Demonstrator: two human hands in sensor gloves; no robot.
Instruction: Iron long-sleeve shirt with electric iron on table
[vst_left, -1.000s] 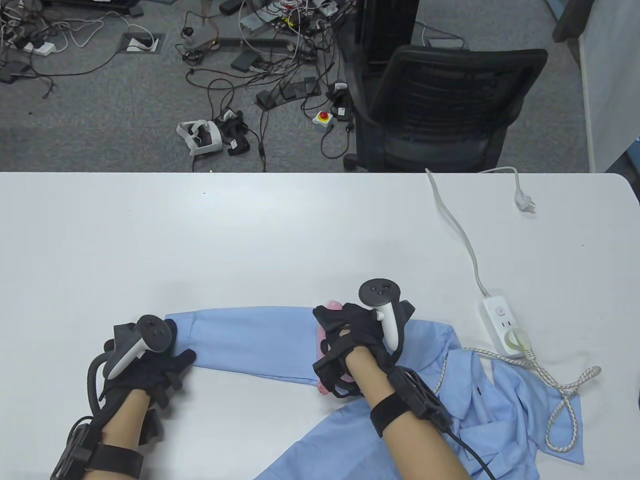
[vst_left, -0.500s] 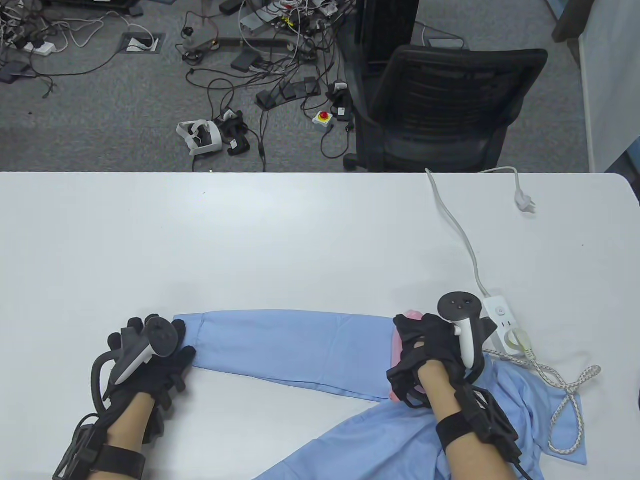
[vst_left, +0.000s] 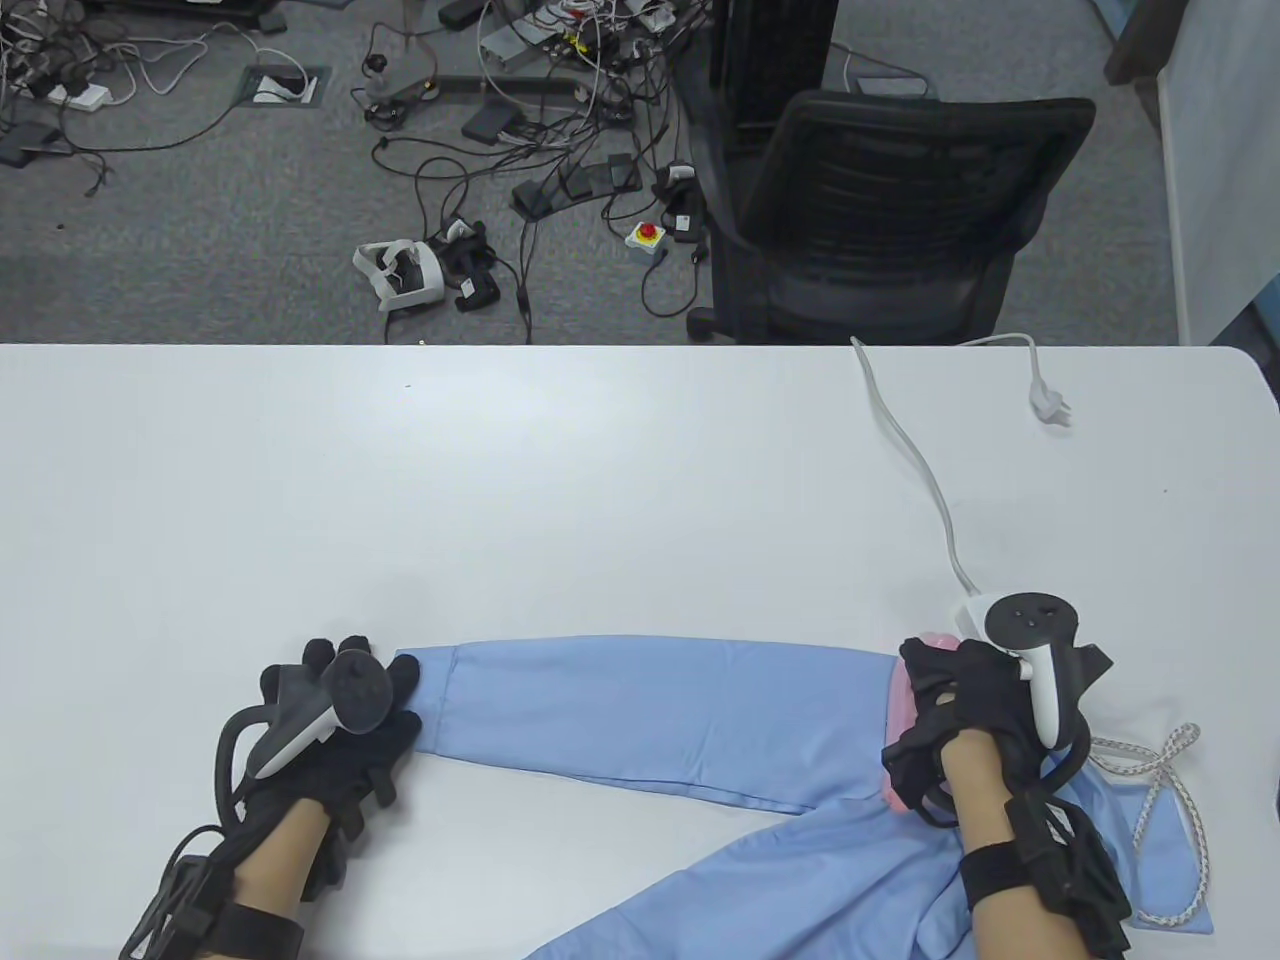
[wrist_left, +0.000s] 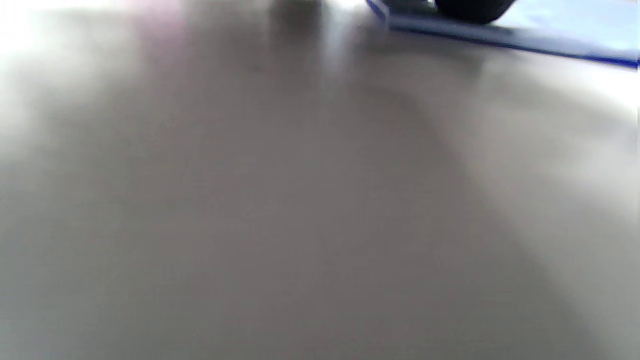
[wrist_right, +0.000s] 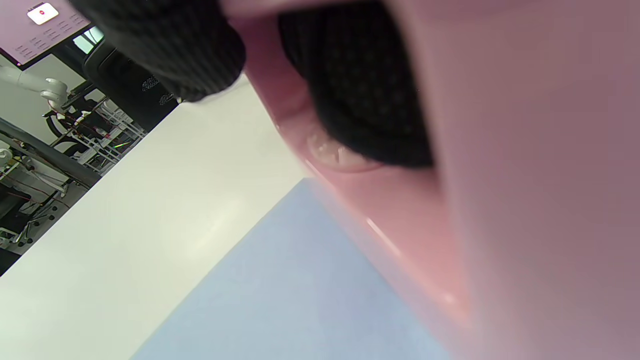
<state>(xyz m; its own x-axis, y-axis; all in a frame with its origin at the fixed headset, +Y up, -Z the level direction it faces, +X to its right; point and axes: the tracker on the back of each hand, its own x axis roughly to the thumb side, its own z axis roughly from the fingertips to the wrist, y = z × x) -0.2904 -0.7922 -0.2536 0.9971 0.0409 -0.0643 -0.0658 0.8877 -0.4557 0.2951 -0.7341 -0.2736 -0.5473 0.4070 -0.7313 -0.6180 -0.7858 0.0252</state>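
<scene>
1. while the right hand (vst_left: 965, 715) curls its gloved fingers (wrist_right: 360, 95) around the pink iron's (vst_left: 905, 735) handle, gripping it, the iron sits on the blue shirt (vst_left: 700, 715) where the sleeve meets the body, near the table's (vst_left: 500, 480) right front.
2. the left hand (vst_left: 330, 735) lies flat with fingers spread apart, fingertips (vst_left: 405, 672) pressing on the cuff end of the sleeve; in the left wrist view one dark fingertip (wrist_left: 472, 9) rests on the blue cloth, though that view is blurred, so how many fingers touch it is hard to say.
3. count: two hands, one iron, one shirt with one sleeve laid out straight across the front of the table, one white power strip (vst_left: 968, 612) mostly hidden behind the right hand's tracker, one braided cord (vst_left: 1165, 780) looped on the shirt's right side, one white cable (vst_left: 915, 450) ending in one loose plug (vst_left: 1050, 405) near the far edge.
4. beyond the table: one black office chair (vst_left: 880, 215) and a tangle of cables on the grey floor.
5. against the frames before: the iron has slid rightward along the sleeve, from about its middle to the shoulder end; the sleeve now lies longer and flatter; the left hand and cuff have shifted a little to the right, and the power strip is now largely covered.
</scene>
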